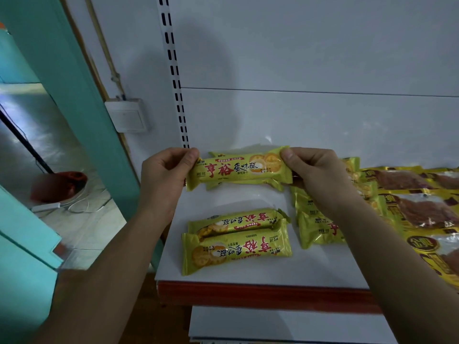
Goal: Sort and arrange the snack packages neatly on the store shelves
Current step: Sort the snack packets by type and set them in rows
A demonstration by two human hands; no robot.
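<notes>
A long yellow-green biscuit package with red lettering hangs level over the back of the white shelf. My left hand pinches its left end and my right hand pinches its right end. Another of the same packages lies right beneath it, mostly hidden. Two more yellow-green packages lie side by side, upside down, near the shelf's front. A pile of the same packages lies to the right, partly under my right forearm.
Gold packages with brown snacks cover the shelf's right end. A slotted upright runs up the white back panel. A lower shelf shows below the red front edge. Left: a teal door frame, a wall switch, floor cables.
</notes>
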